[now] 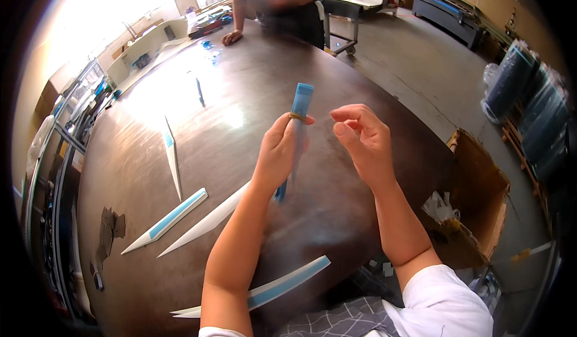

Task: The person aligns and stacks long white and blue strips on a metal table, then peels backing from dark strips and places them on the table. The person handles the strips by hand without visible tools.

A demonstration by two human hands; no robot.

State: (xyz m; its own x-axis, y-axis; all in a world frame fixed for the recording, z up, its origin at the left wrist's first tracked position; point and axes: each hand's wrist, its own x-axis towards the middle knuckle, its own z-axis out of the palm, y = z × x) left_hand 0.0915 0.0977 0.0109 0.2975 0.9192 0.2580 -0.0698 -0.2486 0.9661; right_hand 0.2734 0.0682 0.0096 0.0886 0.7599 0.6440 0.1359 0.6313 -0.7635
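Bundle of blue strips [300, 111] was held upright above the table, approx. centre of view, top end squared off and light blue, lower end poking out below the palm. A thin yellowish band [296, 117] ran round it near the top, right at the thumb.

Left hand [277, 153] was wrapped around the bundle, fingers curled shut on it, thumb tip pressing at the band. Right hand [363, 141] hovered just beside, to the right, not touching the bundle; fingers bent in loosely, thumb and forefinger tips close together. Couldn't tell if anything was pinched betw. them, too small to see.

Below: big round dark table [336, 84], glossy, w/ strong window glare on its far left part. Loose pieces lay on it, well apart from the hands: a narrow white-and-blue blade-shaped strip [172, 162] pointing away, a second strip w/ blue centre [166, 220] lying diagonal, a plain white pointed strip [207, 221] just beside that, and a long curved blue-and-white strip [267, 290] at the near edge, partly under the left forearm. Small dark blue piece [199, 91] farther off, in the glare.

Right of table, on the floor: open cardboard box [481, 199] w/ crumpled clear plastic [440, 208] in it. Dark rolls [517, 84] stood by the far right wall.

Far side: another person's hand [231, 37] rested on the table edge.
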